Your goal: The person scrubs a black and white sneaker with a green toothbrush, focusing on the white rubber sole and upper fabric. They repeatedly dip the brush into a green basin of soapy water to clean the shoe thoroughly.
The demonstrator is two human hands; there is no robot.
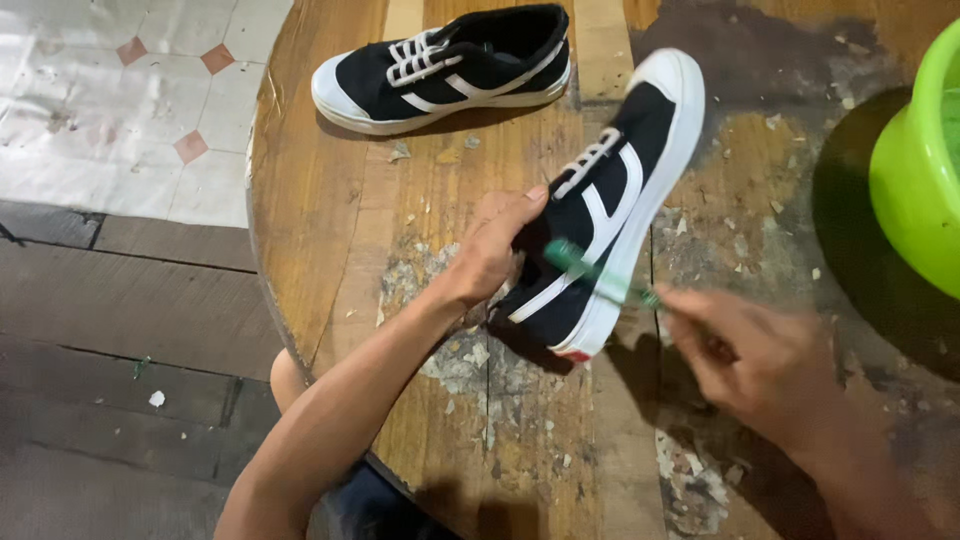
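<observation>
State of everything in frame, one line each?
Left hand: gripping the held shoe at its opening.
Held shoe: tilted, heel on the table, laced.
Right hand: holding the toothbrush.
Toothbrush: green, head against the shoe's side.
Second shoe: flat on the table, untouched.
Green basin: upright, partly out of frame.

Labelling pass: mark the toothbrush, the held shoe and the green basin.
toothbrush [600,277], head view, on the green handle.
held shoe [612,200], head view, on the black side with white stripes.
green basin [915,180], head view, on its outer wall.
</observation>
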